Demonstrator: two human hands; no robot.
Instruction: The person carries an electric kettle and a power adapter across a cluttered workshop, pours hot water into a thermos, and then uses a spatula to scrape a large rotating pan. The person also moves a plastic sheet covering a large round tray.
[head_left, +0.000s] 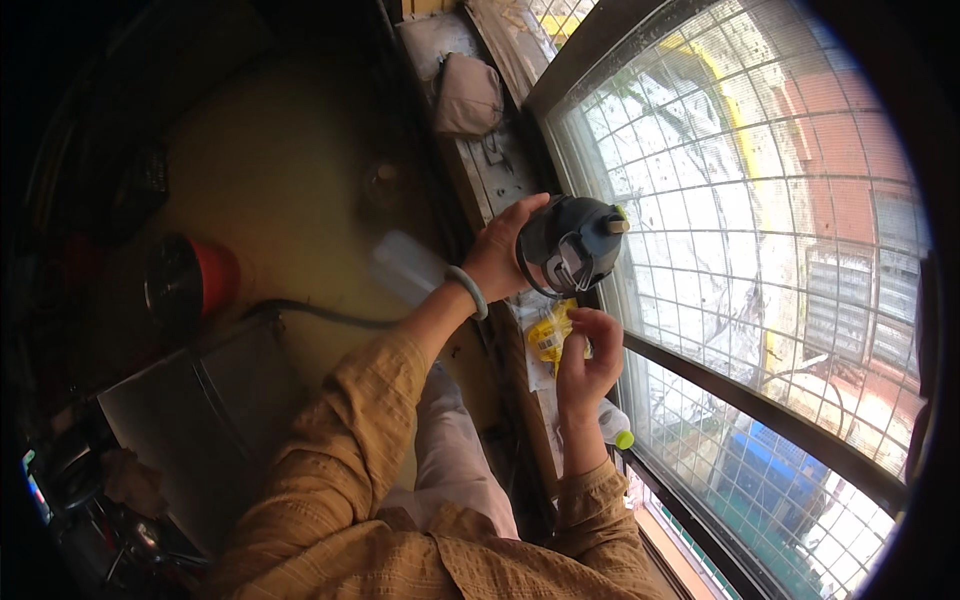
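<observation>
My left hand (499, 255) is wrapped around a dark grey drinking bottle (551, 217) with a lidded top, a pale spout tip and a wire-like clip. The bottle is tilted above the window ledge, its top towards the window. Just below it, my right hand (592, 360) is raised with curled fingers and a gap beside the thumb. Nothing shows in that hand, and it is apart from the bottle. Behind its fingertips lies a yellow plastic packet (549, 337) on the ledge. A clear bottle with a green cap (624, 439) lies beside my right wrist.
A pinkish cloth pouch (469, 94) rests farther along the narrow ledge (499, 184). The metal-framed window with wire mesh (690, 180) borders my right side. A red round container (214, 277), a dark hose (322, 311) and a grey panel (187, 420) are at the left.
</observation>
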